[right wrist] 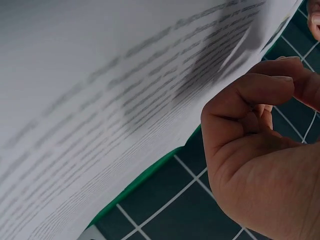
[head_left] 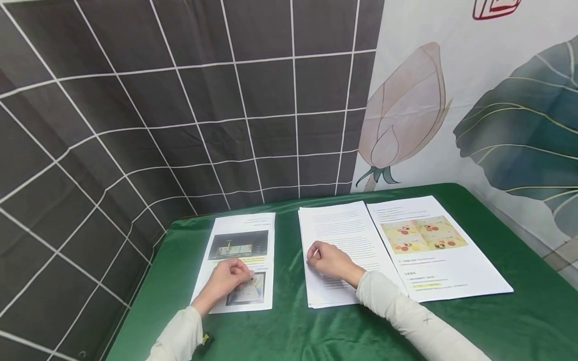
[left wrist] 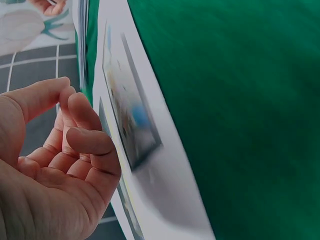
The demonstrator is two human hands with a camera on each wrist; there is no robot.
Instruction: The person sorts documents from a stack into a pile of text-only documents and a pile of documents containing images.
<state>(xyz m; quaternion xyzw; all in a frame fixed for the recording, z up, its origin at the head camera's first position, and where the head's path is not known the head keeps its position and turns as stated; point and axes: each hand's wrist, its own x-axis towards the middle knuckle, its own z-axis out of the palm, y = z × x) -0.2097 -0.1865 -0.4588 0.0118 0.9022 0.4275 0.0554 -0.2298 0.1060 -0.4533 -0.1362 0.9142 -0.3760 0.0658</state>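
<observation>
My left hand point(head_left: 230, 276) is over a printed sheet point(head_left: 244, 223) with two dark pictures and a yellow-highlighted line. In the left wrist view, its thumb and fingertips point(left wrist: 85, 107) come together with nothing visible between them. Above the left part of a stack of text pages point(head_left: 343, 225), my right hand point(head_left: 331, 260) has curled fingers. The right wrist view has these fingers point(right wrist: 265, 90) beside the printed text page point(right wrist: 125, 100), and I see no paper between them. Whether the right hand touches the page is unclear.
Right of the stack lies another sheet point(head_left: 469, 265) with a yellow food picture, partly beneath the text pages. A green cloth point(head_left: 289, 331) covers the table. Behind it hang a dark grid-patterned curtain point(head_left: 271, 90) and a white flower-printed cloth point(head_left: 420, 170). A small dark-yellow object point(head_left: 205, 338) sits by the left sleeve.
</observation>
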